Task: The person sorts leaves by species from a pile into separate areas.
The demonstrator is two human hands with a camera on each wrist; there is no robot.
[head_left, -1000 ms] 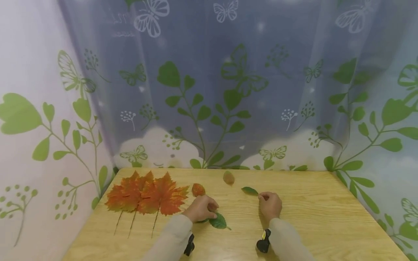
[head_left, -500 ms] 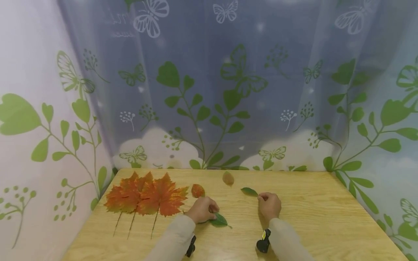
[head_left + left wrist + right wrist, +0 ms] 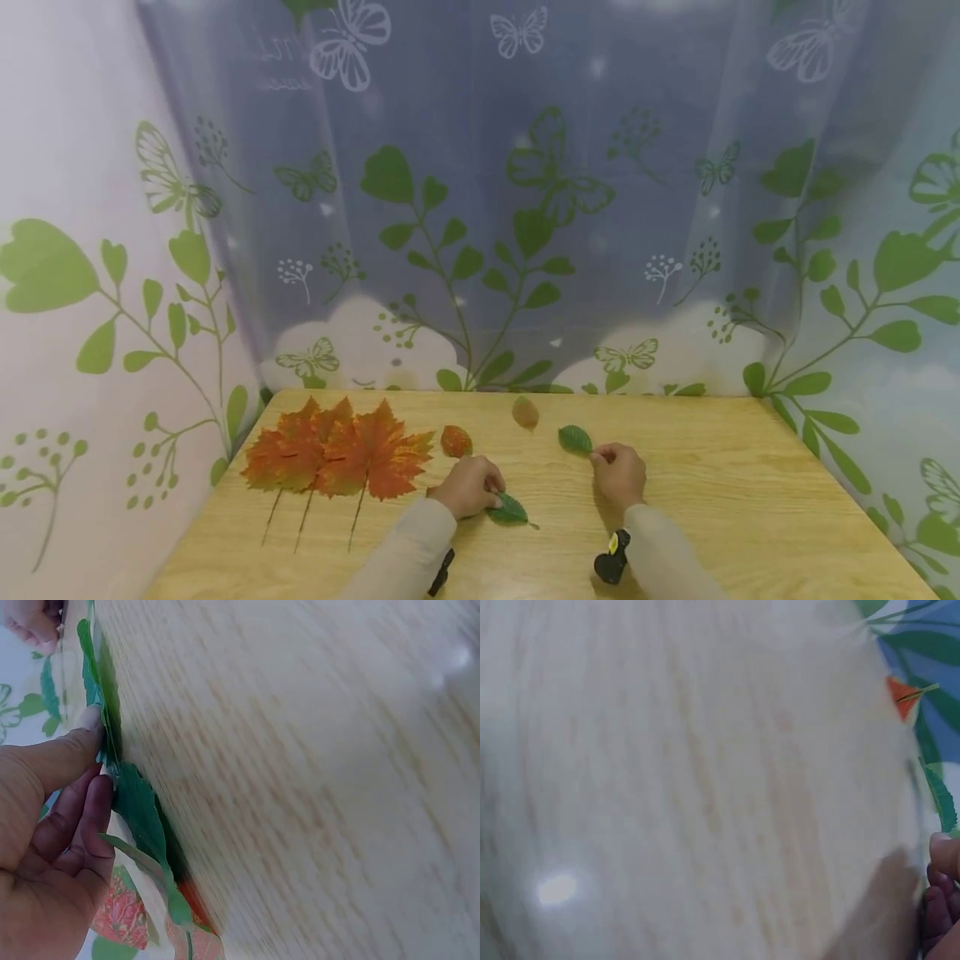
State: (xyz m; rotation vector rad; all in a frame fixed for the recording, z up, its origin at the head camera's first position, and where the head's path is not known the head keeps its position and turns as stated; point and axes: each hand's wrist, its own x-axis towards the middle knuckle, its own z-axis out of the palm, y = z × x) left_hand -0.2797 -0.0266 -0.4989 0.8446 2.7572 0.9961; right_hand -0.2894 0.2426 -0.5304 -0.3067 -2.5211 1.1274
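My left hand [image 3: 467, 487] pinches a green artificial leaf [image 3: 510, 509] low over the table, its stem pointing right. In the left wrist view, the thumb and fingers meet at that leaf's end. Just below them lies another green leaf [image 3: 142, 810], with an orange leaf [image 3: 196, 934] at its far end; the hand mostly hides these from the head. My right hand [image 3: 621, 477] holds a second green leaf [image 3: 574, 439] by its stem end, the blade tilted up and turned left. Only a few right fingers show at the right wrist view's edge.
Several orange maple leaves [image 3: 375, 450] with thin dark stems overlap on the left of the wooden table [image 3: 750, 500]. A small red-orange leaf [image 3: 456, 442] lies behind my left hand. A brownish leaf [image 3: 526, 412] is near the back edge, before a printed curtain [image 3: 480, 208].
My left hand has shifted slightly right with its leaf. The leaf in my right hand has turned, so its broad face shows more; that hand has stayed almost in place.
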